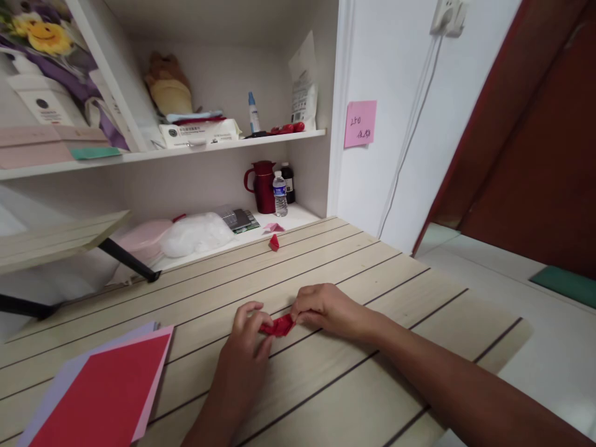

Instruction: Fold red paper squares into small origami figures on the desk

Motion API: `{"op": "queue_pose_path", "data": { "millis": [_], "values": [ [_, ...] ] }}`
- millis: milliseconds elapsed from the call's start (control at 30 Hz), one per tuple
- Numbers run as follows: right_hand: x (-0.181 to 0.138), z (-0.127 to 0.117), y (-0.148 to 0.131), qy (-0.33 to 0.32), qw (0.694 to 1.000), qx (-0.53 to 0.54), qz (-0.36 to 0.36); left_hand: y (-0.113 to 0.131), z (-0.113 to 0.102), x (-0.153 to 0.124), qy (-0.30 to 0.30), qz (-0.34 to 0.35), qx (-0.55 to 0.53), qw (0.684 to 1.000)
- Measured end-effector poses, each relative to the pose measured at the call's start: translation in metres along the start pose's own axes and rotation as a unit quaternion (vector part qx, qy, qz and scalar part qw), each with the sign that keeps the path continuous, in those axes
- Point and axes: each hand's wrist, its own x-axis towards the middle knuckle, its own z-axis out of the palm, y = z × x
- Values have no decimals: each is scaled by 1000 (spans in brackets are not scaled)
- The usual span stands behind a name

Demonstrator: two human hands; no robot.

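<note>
A small folded piece of red paper (280, 326) is held between my two hands, low over the striped wooden table (335, 385). My left hand (246, 344) pinches its left end, thumb below and fingers above. At its right end, the thumb and fingers of my right hand (321, 308) are closed on a corner. The fingertips cover both ends of the paper, so its full shape is hidden. Farther back on the table stands a small red folded paper piece (274, 243), apart from both hands.
Sheets of red paper (105, 391), with pink and lilac ones beneath, lie at the left front. A small raised stand (60, 242) is at the back left. Behind the table, a white shelf (307, 214) holds a dark red jug (264, 189), a water bottle (280, 195) and a pink folded paper (274, 228).
</note>
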Motion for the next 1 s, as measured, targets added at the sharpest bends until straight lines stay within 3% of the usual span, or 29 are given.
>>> {"op": "queue_pose_path", "data": {
  "millis": [300, 1000],
  "values": [
    [-1, 5, 5, -9, 999, -39, 0, 4, -9, 5, -61, -4, 53, 997],
    [-1, 11, 2, -6, 994, -111, 0, 14, -6, -1, -95, 21, 227, 969]
  ]
}}
